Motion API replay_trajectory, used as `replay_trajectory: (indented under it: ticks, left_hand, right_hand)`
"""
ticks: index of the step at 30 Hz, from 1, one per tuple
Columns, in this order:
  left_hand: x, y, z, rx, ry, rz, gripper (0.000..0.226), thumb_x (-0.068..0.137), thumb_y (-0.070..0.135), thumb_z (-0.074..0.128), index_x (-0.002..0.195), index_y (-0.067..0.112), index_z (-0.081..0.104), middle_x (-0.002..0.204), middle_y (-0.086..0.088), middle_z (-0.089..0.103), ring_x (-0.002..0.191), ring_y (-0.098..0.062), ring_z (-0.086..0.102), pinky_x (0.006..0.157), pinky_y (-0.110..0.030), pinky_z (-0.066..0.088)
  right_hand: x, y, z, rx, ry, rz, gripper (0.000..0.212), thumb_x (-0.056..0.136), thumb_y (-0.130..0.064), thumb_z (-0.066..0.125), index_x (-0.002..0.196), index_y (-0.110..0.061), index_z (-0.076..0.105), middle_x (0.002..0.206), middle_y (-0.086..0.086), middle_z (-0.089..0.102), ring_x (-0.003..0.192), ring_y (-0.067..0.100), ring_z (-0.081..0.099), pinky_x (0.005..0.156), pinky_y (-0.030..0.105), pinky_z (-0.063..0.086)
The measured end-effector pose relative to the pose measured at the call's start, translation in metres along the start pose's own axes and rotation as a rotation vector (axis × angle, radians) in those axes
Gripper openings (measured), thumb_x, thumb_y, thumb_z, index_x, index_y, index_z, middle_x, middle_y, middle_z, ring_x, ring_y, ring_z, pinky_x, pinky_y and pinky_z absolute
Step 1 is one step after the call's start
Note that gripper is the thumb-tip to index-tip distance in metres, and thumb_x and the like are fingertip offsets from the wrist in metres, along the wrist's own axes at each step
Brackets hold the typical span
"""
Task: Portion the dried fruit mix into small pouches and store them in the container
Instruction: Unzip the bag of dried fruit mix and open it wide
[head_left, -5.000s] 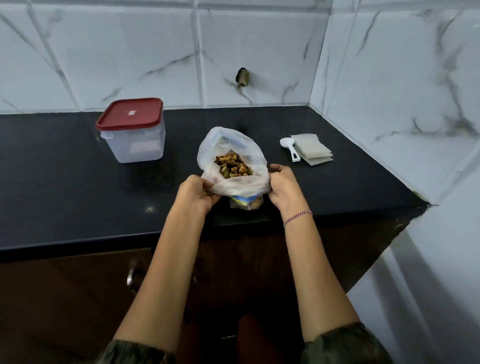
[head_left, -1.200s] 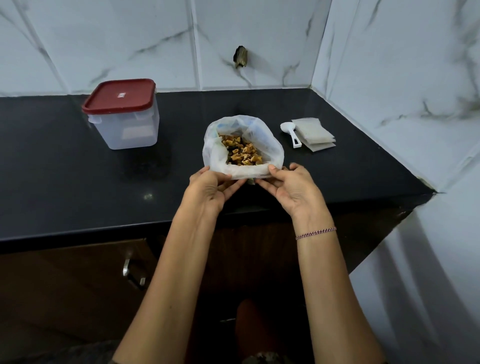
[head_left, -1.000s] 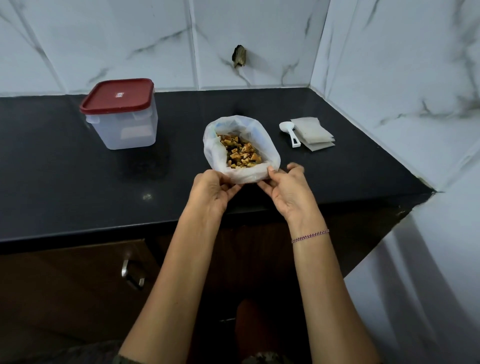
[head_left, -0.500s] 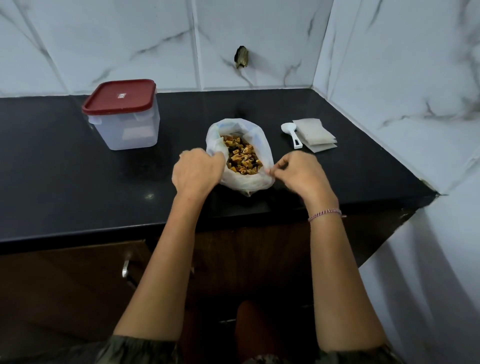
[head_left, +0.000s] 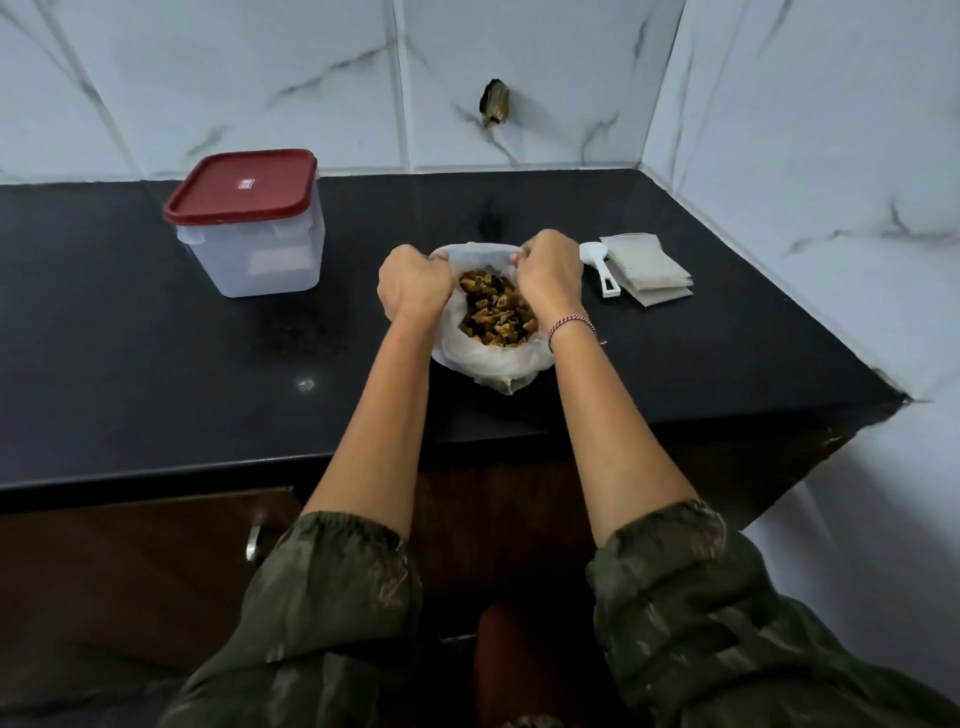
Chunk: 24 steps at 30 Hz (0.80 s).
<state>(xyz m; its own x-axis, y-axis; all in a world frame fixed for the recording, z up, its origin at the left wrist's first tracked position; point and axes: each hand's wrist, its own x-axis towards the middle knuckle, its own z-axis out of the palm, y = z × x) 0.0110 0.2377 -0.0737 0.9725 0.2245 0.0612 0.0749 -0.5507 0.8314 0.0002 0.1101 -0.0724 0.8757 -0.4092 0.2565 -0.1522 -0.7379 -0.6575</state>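
Observation:
A thin white plastic bag (head_left: 488, 364) stands on the black counter (head_left: 156, 389) with its mouth rolled down, showing the brown and yellow dried fruit mix (head_left: 496, 312) inside. My left hand (head_left: 413, 283) grips the bag's far left rim. My right hand (head_left: 548, 273) grips the far right rim. A white scoop (head_left: 600, 265) lies just right of the bag, beside a small stack of flat whitish pouches (head_left: 647, 267). A clear square container with a red lid (head_left: 249, 221), closed, stands at the back left.
White marble-look tiled walls close the counter at the back and the right. A dark hole (head_left: 494, 108) marks the back wall. The counter's front edge runs just below the bag, with brown cabinet doors and a metal handle (head_left: 253, 540) beneath.
Both hands have moved from the bag's near rim, along its sides, to the far rim. The rim is rolled lower than five seconds ago. The view has shifted closer.

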Motion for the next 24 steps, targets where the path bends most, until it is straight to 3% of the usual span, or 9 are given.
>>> replay_trajectory:
  ticks: [4,7,9,11,13,15,17,21,24]
  left_hand:
    - [0.005,0.005,0.001,-0.166,-0.076,-0.095,0.016,0.094,0.018,0.046,0.082,0.008,0.049,0.086,-0.001,0.052,0.09,-0.021,0.053,0.077,-0.033,0.045]
    - [0.008,0.013,-0.002,-0.25,-0.152,-0.175,0.019,0.092,0.015,0.044,0.105,0.007,0.055,0.1,-0.006,0.055,0.091,-0.021,0.054,0.078,-0.031,0.044]
    - [0.01,0.016,-0.003,-0.307,-0.203,-0.238,0.028,0.092,0.015,0.044,0.111,0.003,0.06,0.102,-0.007,0.059,0.09,-0.021,0.058,0.076,-0.031,0.046]
    - [0.015,0.015,-0.002,-0.342,-0.228,-0.303,0.034,0.09,0.016,0.044,0.114,0.003,0.063,0.107,-0.009,0.064,0.095,-0.023,0.062,0.084,-0.032,0.051]
    - [0.02,0.013,0.002,-0.353,-0.236,-0.346,0.036,0.087,0.017,0.043,0.114,0.004,0.064,0.111,-0.011,0.066,0.1,-0.025,0.064,0.094,-0.038,0.051]
    - [0.022,0.013,0.006,-0.373,-0.241,-0.349,0.037,0.086,0.018,0.043,0.114,0.005,0.064,0.111,-0.012,0.066,0.101,-0.027,0.064,0.095,-0.042,0.051]
    - [0.015,0.017,0.004,-0.399,-0.254,-0.328,0.035,0.087,0.019,0.044,0.113,0.005,0.063,0.107,-0.011,0.066,0.098,-0.025,0.064,0.091,-0.038,0.052]
    - [0.01,0.022,0.005,-0.418,-0.255,-0.294,0.022,0.092,0.014,0.042,0.099,0.006,0.061,0.089,-0.008,0.061,0.076,-0.018,0.059,0.069,-0.03,0.048]
    - [0.01,0.019,0.008,-0.362,-0.187,-0.238,0.032,0.09,0.01,0.045,0.12,0.003,0.054,0.107,-0.009,0.06,0.092,-0.021,0.06,0.08,-0.032,0.052]
  right_hand:
    - [0.014,0.008,0.003,0.226,-0.096,0.145,0.025,0.094,-0.022,0.054,0.105,-0.003,0.067,0.111,0.013,0.065,0.102,0.027,0.062,0.077,0.028,0.047]
    - [0.016,0.012,0.001,0.486,-0.17,0.264,0.024,0.096,-0.015,0.049,0.119,-0.011,0.051,0.116,0.01,0.056,0.1,0.021,0.054,0.085,0.03,0.046]
    - [0.018,0.011,-0.003,0.619,-0.243,0.342,0.032,0.097,-0.011,0.047,0.127,-0.016,0.039,0.108,0.006,0.05,0.096,0.018,0.05,0.085,0.031,0.046]
    - [0.024,0.01,-0.005,0.709,-0.283,0.41,0.036,0.095,-0.005,0.045,0.129,-0.015,0.039,0.101,0.006,0.05,0.095,0.02,0.05,0.088,0.034,0.046]
    - [0.028,0.01,-0.004,0.758,-0.292,0.471,0.026,0.092,-0.002,0.045,0.116,-0.013,0.051,0.094,0.008,0.054,0.095,0.022,0.05,0.091,0.036,0.045]
    - [0.029,0.013,-0.002,0.706,-0.307,0.516,0.012,0.087,-0.011,0.048,0.079,-0.015,0.057,0.075,0.006,0.053,0.086,0.023,0.051,0.084,0.036,0.046]
    - [0.03,0.019,0.001,0.693,-0.308,0.55,0.025,0.081,-0.019,0.05,0.057,-0.016,0.05,0.065,0.005,0.052,0.075,0.023,0.053,0.083,0.037,0.048]
    - [0.03,0.022,-0.001,0.734,-0.326,0.584,0.034,0.085,-0.021,0.05,0.052,-0.014,0.048,0.053,0.003,0.052,0.059,0.019,0.051,0.08,0.035,0.047]
    - [0.029,0.018,-0.007,0.657,-0.331,0.519,0.025,0.088,-0.014,0.049,0.064,-0.011,0.05,0.06,0.005,0.049,0.06,0.019,0.048,0.071,0.031,0.045]
